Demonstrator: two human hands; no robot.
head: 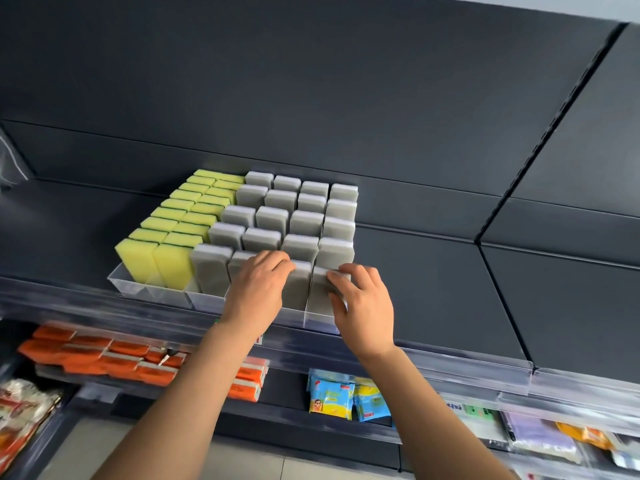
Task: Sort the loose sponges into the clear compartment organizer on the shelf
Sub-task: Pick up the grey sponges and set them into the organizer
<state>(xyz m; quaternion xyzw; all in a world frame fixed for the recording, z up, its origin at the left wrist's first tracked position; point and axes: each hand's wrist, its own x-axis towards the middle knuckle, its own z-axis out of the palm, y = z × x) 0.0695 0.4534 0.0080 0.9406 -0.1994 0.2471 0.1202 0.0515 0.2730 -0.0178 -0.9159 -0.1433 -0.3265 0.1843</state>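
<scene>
A clear organizer (207,301) sits on a dark shelf (433,289) in the middle of the frame. Its two left columns hold upright yellow sponges (173,223). The four columns to their right hold upright grey sponges (304,223).

The right hand (367,306) pinches the front-right sponge (320,294), thumb on its near face and fingers bent over its top. This sponge stands in the organizer's near right compartment. The left hand (258,289) lies just left of it with bent fingers. It covers most of the second grey column's front sponge (239,263), and its fingertips touch the third column's front sponge (299,289). Whether it grips either one cannot be told.

Behind stands a dark back panel (311,81), and a slotted post (540,140) runs diagonally through the upper right. A clear edge strip (450,362) fronts the shelf and blurs what lies behind it.

On the lower shelf, orange packs (104,355) lie at lower left, partly hidden by the left forearm. Blue and yellow packets (332,396) stand between the two forearms. A red and white bag (20,410) is cut off at the lower left edge. Hanging packets (540,438) at lower right are too blurred to read. Clear plastic (8,161) is cut off at the left edge.
</scene>
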